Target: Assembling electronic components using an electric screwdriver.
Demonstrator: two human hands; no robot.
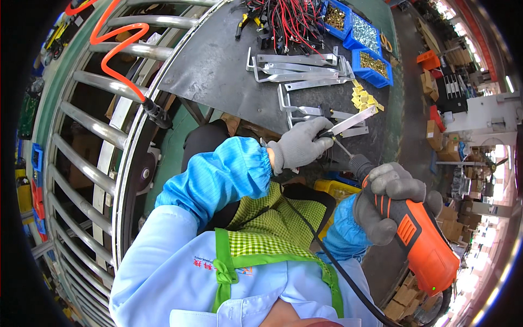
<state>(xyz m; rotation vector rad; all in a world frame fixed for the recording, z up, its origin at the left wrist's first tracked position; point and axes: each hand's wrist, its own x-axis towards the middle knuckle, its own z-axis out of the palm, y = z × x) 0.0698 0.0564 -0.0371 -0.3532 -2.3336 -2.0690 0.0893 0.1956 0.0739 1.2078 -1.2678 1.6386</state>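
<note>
My left hand (300, 144), in a grey glove, is closed on a flat metal bracket (355, 121) at the near edge of the dark table (218, 71). A small black part sits at the bracket's held end, partly hidden by the fingers. My right hand (389, 199), also gloved, grips an orange corded electric screwdriver (430, 248). Its long thin bit points up and left, with the tip close to my left fingers and the bracket; contact is hard to make out. Several bent metal brackets (305, 71) lie on the table beyond, beside small yellow pieces (364, 99).
Blue bins of small fasteners (373, 70) stand at the table's far right. Red and black wires (289, 22) are heaped at the back near pliers (243, 24). At left runs a roller conveyor (92, 128), with an orange air hose (114, 60) above. The black power cord (310, 229) crosses my lap.
</note>
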